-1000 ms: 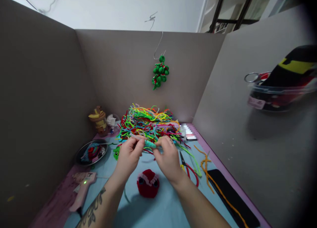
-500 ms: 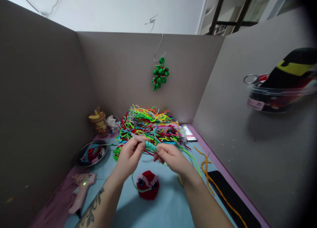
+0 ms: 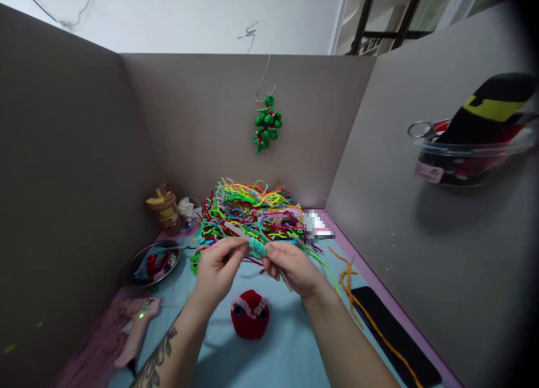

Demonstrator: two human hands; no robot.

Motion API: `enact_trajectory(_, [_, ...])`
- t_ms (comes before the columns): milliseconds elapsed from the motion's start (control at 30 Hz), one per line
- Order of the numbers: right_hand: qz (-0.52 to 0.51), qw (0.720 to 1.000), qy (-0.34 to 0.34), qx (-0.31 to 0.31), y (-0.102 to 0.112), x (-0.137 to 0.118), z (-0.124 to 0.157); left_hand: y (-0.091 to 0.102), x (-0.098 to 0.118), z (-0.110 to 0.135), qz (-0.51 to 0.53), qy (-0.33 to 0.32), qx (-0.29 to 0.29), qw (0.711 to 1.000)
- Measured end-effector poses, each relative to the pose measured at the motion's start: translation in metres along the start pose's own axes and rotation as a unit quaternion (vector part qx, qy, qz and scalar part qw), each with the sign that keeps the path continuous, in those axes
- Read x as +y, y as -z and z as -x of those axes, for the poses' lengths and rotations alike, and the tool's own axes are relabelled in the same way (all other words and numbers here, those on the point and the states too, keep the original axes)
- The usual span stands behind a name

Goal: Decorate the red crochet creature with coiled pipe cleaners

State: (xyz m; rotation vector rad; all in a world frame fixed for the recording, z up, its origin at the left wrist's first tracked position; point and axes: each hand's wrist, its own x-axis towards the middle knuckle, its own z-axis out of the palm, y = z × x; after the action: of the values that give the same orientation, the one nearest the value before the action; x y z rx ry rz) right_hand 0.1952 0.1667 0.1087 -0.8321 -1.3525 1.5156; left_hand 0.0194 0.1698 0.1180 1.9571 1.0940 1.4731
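Above the blue worktop (image 3: 290, 354), the left hand (image 3: 217, 270) pinches a pale rod (image 3: 234, 230). The right hand (image 3: 295, 266) closes its fingers (image 3: 273, 252) on the teal coil (image 3: 257, 246) wound round the rod. A red plush (image 3: 250, 315) lies just below. Behind is a pipe-cleaner pile (image 3: 252, 208). A dish (image 3: 152, 263) and a glue gun (image 3: 137, 327) lie left, with orange strands (image 3: 348, 275) to the right.
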Motion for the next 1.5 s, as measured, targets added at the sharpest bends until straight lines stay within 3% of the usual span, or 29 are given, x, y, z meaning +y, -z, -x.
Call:
enact_trajectory(167, [0.021,0.999,0.030,0.034,0.002,0.003,-0.002,0.004,0.002,-0.005,-0.028,-0.039,-0.028,0.998])
enact_trajectory(333, [0.007,1.000,0.000,0.023,-0.002,0.002,-0.002,0.004,0.001,-0.003,-0.046,-0.064,-0.035,0.996])
enact_trajectory(467, [-0.048,0.998,-0.025,0.019,-0.005,0.000,-0.001,0.001,-0.002,-0.001,0.038,0.028,-0.015,0.999])
enact_trajectory(633, [-0.125,0.991,-0.050,-0.029,-0.006,0.003,-0.001,-0.003,-0.010,0.001,0.235,0.134,-0.045,0.962])
enact_trajectory(767, [-0.177,0.978,-0.068,-0.084,-0.007,0.005,-0.002,-0.004,-0.013,0.002,0.251,0.144,-0.040,0.957])
enact_trajectory(900, [-0.186,0.975,-0.071,-0.097,-0.008,0.007,-0.005,-0.002,-0.009,0.000,0.221,0.131,-0.036,0.966])
enact_trajectory(1067, [-0.137,0.989,-0.054,-0.021,-0.009,0.009,-0.006,0.004,0.000,-0.005,0.137,0.102,-0.027,0.985])
enact_trajectory(1200, [-0.082,0.994,-0.014,0.072,-0.012,0.010,-0.007,0.007,0.003,-0.008,0.082,0.075,-0.015,0.994])
enact_trajectory(1333, [0.003,0.993,0.043,0.112,-0.012,0.012,-0.008,0.009,0.003,-0.008,0.044,0.031,-0.022,0.998])
enact_trajectory(1400, [0.091,0.983,0.084,0.137,-0.012,0.012,-0.007,0.010,0.003,-0.008,0.034,0.026,-0.023,0.999])
enact_trajectory(1500, [0.245,0.939,0.154,0.188,-0.015,0.008,-0.003,0.011,0.001,-0.008,0.029,0.035,-0.016,0.999])
